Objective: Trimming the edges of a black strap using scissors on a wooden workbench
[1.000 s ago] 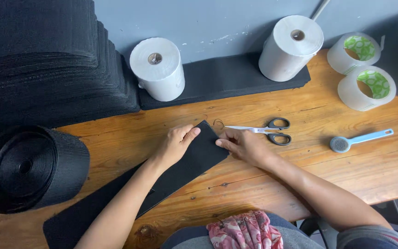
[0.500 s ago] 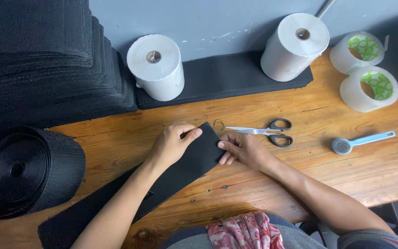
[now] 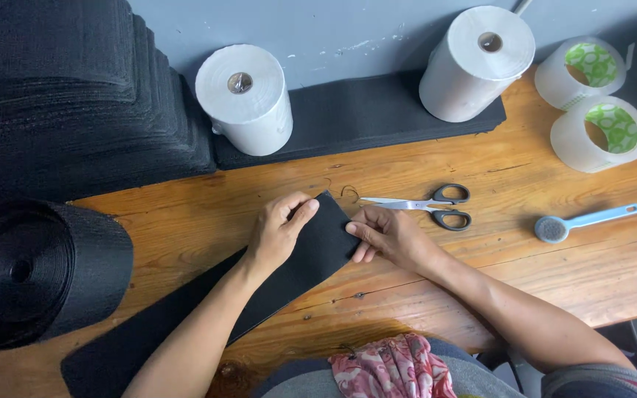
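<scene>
Matt black woven strip (image 3: 311,254) on varnished, grainy wooden table (image 3: 554,287); scissors (image 3: 429,208) with shiny metal blades.

Craft workshop: fabric rolls (image 3: 38,273), tape (image 3: 599,133), scissors (image 3: 429,208).

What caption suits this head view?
Both hands, left hand and right hand, press a black fabric strip flat beside scissors.
</scene>
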